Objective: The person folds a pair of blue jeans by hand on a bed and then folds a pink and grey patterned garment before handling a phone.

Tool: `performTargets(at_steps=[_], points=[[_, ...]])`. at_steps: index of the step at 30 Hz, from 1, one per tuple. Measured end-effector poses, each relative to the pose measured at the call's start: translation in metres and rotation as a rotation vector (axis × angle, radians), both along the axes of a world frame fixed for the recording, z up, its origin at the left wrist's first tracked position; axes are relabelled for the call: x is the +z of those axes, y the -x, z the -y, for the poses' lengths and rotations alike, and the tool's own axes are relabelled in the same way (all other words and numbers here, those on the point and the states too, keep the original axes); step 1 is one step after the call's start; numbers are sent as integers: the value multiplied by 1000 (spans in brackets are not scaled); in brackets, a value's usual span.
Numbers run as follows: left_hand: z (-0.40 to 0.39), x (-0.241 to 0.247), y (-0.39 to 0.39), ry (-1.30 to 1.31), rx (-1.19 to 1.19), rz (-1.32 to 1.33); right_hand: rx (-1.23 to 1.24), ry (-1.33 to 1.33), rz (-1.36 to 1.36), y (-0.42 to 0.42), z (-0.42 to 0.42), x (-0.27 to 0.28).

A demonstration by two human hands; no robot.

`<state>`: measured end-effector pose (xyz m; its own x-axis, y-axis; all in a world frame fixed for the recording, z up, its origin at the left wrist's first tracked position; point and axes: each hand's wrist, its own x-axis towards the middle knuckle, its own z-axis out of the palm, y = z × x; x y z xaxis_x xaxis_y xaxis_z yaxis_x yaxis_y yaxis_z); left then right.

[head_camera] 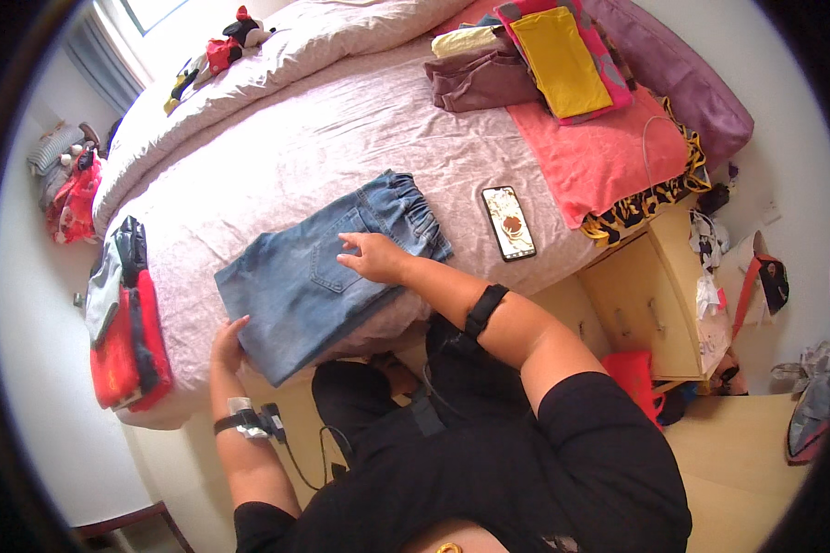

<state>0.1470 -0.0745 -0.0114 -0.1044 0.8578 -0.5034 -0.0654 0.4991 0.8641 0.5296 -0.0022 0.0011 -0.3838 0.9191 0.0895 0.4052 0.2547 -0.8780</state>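
A pair of blue denim jeans [297,276] lies folded lengthwise on the bed's near side, its gathered elastic waistband [415,214] to the upper right. A back pocket [335,256] faces up. My left hand [229,345] grips the lower left edge of the denim, one digit on top and the other fingers partly hidden by the cloth. Over the pocket is my right hand [373,258], fingers apart and holding nothing; whether it touches the fabric I cannot tell. The jeans' lower corner reaches past the mattress edge.
A smartphone [510,223] with its screen lit lies right of the jeans. Folded clothes [560,62] are stacked at the upper right; another pile [121,345] sits at the left edge. Plush toys [225,52] rest on the quilt. A wooden cabinet [636,304] stands at the right.
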Motion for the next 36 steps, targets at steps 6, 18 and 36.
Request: performTargets(at_steps=[6, 18, 36], points=[[5, -1, 9, 122, -95, 141, 15, 26, 101, 7, -3, -2], [22, 104, -24, -213, 32, 401, 337, 372, 106, 62, 2, 11], [-58, 67, -278, -401, -298, 222, -44, 970, -752, -79, -16, 5]])
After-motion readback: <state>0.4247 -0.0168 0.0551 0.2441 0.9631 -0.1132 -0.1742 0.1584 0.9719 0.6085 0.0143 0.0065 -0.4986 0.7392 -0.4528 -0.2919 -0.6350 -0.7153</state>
